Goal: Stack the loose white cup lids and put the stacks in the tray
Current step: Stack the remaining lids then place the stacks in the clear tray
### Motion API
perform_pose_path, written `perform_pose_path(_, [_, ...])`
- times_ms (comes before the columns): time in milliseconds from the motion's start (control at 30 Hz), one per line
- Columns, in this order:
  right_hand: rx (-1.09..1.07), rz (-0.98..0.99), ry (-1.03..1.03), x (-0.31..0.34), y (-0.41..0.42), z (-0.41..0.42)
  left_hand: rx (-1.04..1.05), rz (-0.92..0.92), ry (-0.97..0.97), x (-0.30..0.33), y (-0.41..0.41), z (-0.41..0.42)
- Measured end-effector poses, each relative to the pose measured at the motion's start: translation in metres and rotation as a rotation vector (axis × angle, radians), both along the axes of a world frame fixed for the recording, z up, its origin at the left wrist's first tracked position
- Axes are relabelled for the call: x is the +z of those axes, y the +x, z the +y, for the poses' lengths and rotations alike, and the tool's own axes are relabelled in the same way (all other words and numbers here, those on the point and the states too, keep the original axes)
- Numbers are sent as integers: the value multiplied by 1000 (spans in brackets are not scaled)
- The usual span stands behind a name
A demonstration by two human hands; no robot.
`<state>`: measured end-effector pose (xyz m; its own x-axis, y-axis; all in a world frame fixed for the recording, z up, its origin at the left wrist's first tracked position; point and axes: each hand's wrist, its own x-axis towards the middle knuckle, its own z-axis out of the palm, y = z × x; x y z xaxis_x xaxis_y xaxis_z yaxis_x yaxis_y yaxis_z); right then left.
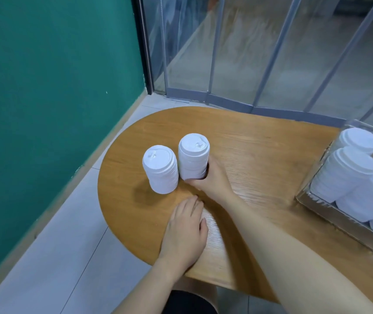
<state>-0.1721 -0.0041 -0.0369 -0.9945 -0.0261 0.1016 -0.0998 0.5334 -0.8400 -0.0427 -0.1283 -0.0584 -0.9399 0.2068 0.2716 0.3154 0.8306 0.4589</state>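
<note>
Two stacks of white cup lids stand side by side on the wooden table (260,155). My right hand (210,177) grips the taller right stack (193,157) low down, thumb and fingers curled round its base. The shorter left stack (160,168) stands free, almost touching the other. My left hand (184,227) rests flat on the table nearer to me, fingers relaxed and holding nothing. At the right edge a clear tray (316,201) holds several lid stacks (348,171).
The table's rounded end points at a green wall (45,87) on the left, with pale floor tiles below it. Glass panels with grey frames (226,100) stand behind the table. My dark-clothed lap shows under the near edge.
</note>
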Motion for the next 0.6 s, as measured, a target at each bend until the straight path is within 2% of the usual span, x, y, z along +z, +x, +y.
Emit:
perform_pose_path(333, [25,-95,-64,12,54,38,57,-32,-12,2,1,8])
perform_pose_path(600, [-85,1,-54,53,100,102,70,-97,16,23,2,48])
